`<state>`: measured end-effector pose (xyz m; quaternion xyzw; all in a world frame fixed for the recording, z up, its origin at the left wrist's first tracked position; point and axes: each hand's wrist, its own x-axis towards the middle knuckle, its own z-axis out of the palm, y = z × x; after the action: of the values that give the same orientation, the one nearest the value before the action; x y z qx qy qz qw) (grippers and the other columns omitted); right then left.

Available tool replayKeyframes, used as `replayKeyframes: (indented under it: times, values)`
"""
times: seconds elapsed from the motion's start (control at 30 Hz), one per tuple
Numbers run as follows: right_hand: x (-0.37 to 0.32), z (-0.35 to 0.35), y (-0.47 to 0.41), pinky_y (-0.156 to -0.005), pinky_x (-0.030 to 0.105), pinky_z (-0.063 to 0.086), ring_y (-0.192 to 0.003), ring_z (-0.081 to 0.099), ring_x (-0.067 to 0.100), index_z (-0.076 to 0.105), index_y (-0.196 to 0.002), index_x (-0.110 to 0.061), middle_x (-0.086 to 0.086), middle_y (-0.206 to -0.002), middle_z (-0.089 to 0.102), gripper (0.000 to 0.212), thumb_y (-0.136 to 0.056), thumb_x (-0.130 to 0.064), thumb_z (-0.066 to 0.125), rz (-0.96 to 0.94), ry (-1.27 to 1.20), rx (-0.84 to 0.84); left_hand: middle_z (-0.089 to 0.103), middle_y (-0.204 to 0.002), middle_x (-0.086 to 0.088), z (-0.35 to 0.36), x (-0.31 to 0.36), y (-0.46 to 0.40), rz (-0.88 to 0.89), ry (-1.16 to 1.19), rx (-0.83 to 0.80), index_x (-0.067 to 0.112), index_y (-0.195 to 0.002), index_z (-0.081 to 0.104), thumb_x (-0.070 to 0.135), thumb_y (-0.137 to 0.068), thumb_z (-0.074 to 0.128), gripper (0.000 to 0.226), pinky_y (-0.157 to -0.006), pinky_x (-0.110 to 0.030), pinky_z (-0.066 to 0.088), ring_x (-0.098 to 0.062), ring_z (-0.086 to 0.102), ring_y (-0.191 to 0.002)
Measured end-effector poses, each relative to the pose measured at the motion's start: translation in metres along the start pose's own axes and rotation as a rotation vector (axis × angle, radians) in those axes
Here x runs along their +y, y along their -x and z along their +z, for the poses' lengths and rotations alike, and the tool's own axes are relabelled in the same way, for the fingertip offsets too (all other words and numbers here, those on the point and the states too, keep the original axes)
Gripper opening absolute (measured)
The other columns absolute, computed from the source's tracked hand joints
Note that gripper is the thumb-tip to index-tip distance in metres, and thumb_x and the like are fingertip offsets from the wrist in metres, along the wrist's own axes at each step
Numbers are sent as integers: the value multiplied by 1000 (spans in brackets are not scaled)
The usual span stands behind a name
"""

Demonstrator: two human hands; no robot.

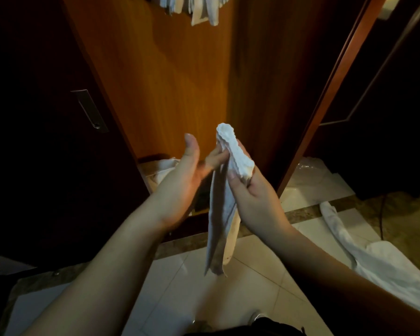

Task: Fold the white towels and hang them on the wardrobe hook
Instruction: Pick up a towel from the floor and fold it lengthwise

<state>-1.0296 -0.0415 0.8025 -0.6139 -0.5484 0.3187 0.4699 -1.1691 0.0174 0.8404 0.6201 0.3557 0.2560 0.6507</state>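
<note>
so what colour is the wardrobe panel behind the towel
Orange-brown wood grain on the wardrobe panel, clearest in the head view.

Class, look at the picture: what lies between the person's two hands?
In the head view, the folded white cloth towel hangs between them; the right hand grips it, and the left hand touches it with its fingertips.

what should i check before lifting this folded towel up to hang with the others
1. Right hand grips the folded towel: ok, fingers curled round it.
2. Left hand supports it: ok, fingertips touch the towel, palm open.
3. Fold tidy: not ok, the tails hang uneven.
4. Room on the hook: cannot tell, only the ends of the hanging towels show at the top edge.
5. Path up along the wardrobe panel: ok, nothing in the way.
6. Floor: not ok, white cloth on the floor lies close on the right.
</note>
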Motion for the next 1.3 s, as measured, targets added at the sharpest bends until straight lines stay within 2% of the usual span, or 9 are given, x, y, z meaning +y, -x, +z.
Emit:
replayKeyframes:
  times: [0.13, 0.27, 0.37, 0.6, 0.8, 0.9, 0.97, 1.07, 1.3]
  values:
    - [-6, -20, -11, -95, 16, 50, -117, 59, -1, 36, -153, -28, -11, -130, 62, 60, -97, -48, 42, 21, -128, -79, 66, -132, 3, -7, 2, -2, 97, 123, 121, 16, -124, 68, 71, -92, 10, 87, -112, -41, 36, -11, 56, -129]
    - [-15, -36, -22, -90, 26, 55, -102, 71, 7, 60, -118, -27, -13, -102, 75, 43, -87, -54, 46, 22, -321, -125, 64, -129, -1, -18, -4, -19, 143, 56, 409, 25, -125, 62, 74, -73, 61, 72, -110, -51, 41, -23, 55, -127]
    - [-29, -46, -35, -103, 47, 51, -110, 70, 20, 64, -112, -25, 0, -112, 75, 48, -83, -61, 53, 39, -468, -125, 70, -119, -2, -26, -13, -27, 81, 132, 233, 28, -117, 66, 70, -49, 84, 82, -101, -44, 46, -27, 61, -119]
    - [-56, -69, -62, -102, 46, 52, -121, 64, 30, 56, -130, -6, 16, -128, 67, 54, -94, -45, 45, 28, -712, -215, 77, -100, -2, -18, -21, -26, 24, 96, -42, 7, -109, 68, 62, -32, 95, 98, -74, -21, 55, -14, 73, -94]
    - [-56, -93, -90, -102, 46, 51, -125, 61, 32, 54, -141, -15, 13, -138, 62, 68, -98, -62, 32, 193, -837, -215, 76, -105, -10, 5, -4, -21, 39, 214, -65, 4, -102, 72, 16, -85, 71, 22, -77, -28, 59, -22, 73, -96]
    - [-33, -83, -92, -75, 26, 59, -87, 75, 15, 79, -97, -13, 7, -98, 78, 63, -106, -52, 29, 324, -855, -22, 76, -97, -14, 9, 18, -27, 35, 328, -53, 5, -95, 75, 17, -81, 67, 20, -73, -35, 62, -26, 74, -86]
    - [-13, -66, -81, -55, 20, 54, -61, 69, 11, 69, -78, -14, 7, -77, 76, 50, -110, -25, 32, 426, -630, -12, 76, -95, -13, 5, 36, -34, 33, 374, -20, 4, -103, 70, 18, -82, 70, 25, -69, -35, 61, -25, 75, -86]
    - [3, -49, -61, -64, 30, 51, -69, 65, 22, 72, -68, -5, 16, -75, 72, 49, -96, -38, 48, 671, -568, -230, 75, -105, -12, -9, 59, -44, 34, 387, 76, 5, -122, 62, 28, -75, 71, 53, -79, -40, 59, -26, 73, -97]
    - [9, -39, -65, -103, 47, 50, -120, 64, 25, 62, -127, -31, 4, -123, 72, 50, -93, -60, 40, 398, -737, -308, 76, -82, -1, -35, 87, -56, 21, 352, 273, 10, -106, 65, 22, -93, 65, 17, -68, -31, 57, -16, 74, -78]
